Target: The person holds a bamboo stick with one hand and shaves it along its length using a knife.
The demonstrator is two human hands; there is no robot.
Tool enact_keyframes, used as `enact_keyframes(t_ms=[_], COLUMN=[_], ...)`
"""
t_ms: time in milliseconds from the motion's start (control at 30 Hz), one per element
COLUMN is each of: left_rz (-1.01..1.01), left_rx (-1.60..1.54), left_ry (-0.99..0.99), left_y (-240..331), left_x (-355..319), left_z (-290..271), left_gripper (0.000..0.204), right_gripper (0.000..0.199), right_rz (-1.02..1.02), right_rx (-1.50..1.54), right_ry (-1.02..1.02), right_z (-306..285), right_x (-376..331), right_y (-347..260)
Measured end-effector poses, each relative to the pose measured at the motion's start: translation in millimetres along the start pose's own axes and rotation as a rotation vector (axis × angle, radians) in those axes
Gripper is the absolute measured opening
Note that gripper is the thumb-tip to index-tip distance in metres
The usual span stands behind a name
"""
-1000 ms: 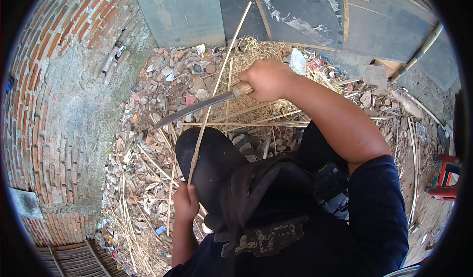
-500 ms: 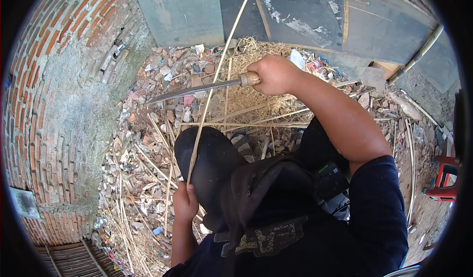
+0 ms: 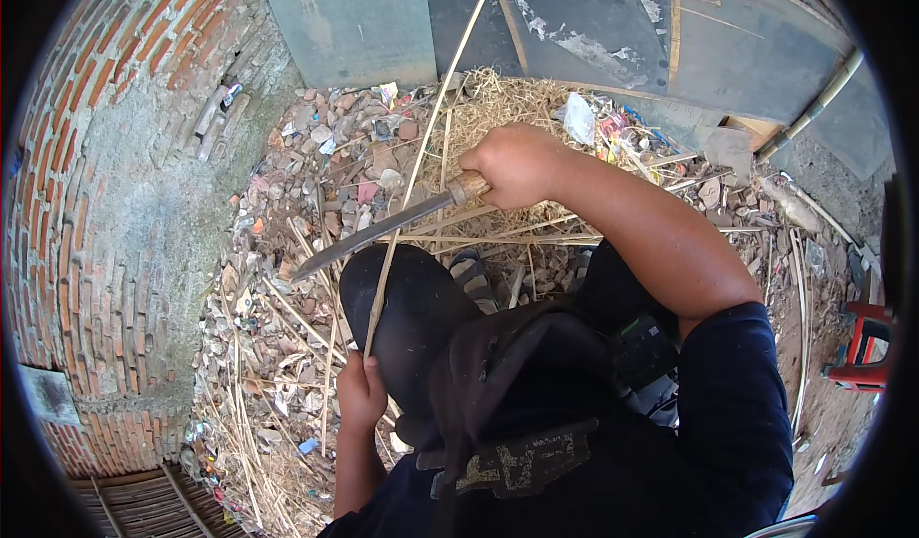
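A person's right hand [image 3: 519, 167] grips the wooden handle [image 3: 468, 189] of a long knife [image 3: 373, 234], its blade crossing a pale, slender strip [image 3: 380, 299]; whether the two touch cannot be told. The left hand [image 3: 362, 394] is closed around the strip's lower end, beside a dark-clad knee [image 3: 421, 294] over which the strip slants. Beyond lie curly pale shavings [image 3: 512, 98] and stony rubble [image 3: 321, 136], with a brick wall [image 3: 86, 203] at left and grey panels [image 3: 603, 31] ahead

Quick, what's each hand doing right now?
Left hand: closed, holding the lower end of a long pale strip.
Right hand: closed around the wooden handle of a long blade.
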State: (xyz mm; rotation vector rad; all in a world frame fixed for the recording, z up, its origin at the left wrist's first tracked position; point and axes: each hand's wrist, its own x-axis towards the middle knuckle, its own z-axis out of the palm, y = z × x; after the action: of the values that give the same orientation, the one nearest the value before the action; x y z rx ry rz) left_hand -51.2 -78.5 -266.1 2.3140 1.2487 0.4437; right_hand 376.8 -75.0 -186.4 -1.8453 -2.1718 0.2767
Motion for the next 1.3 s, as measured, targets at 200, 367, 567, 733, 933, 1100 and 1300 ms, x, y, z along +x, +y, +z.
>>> enact_keyframes(t_ms=[200,367,567,733,933,1100,1300], left_rz=[-0.045,-0.045,-0.040,-0.049,-0.057,-0.052,-0.043], left_rx=[-0.060,-0.021,0.002,-0.023,-0.018,-0.035,-0.032], left_ry=[-0.008,-0.012,-0.008,-0.012,-0.014,-0.006,-0.002], left_y=[5.5,8.5,4.9,2.5,1.9,5.5,7.2], left_x=[-0.9,1.2,1.1,0.8,0.2,1.3,1.9], left_z=[-1.6,-4.0,-2.8,-1.1,-1.0,-1.4,-1.9], left_gripper=[0.045,0.033,0.033,0.032,0.031,0.030,0.030], right_gripper=[0.023,0.016,0.017,0.019,0.021,0.022,0.021], right_rz=[0.067,0.110,0.117,0.112,0.053,0.017,0.025], right_rx=[-0.042,0.020,0.010,0.058,0.043,0.019,-0.039], right_ry=[-0.076,0.093,0.153,0.133,0.050,0.009,0.004], right_z=[-14.1,-9.2,-3.9,-2.9,-4.3,2.5,-13.2], right_x=[0.2,-4.6,-7.5,-6.2,-5.1,-2.5,-3.6], right_y=[-4.9,21.7,37.8,27.0,6.6,4.2,1.9])
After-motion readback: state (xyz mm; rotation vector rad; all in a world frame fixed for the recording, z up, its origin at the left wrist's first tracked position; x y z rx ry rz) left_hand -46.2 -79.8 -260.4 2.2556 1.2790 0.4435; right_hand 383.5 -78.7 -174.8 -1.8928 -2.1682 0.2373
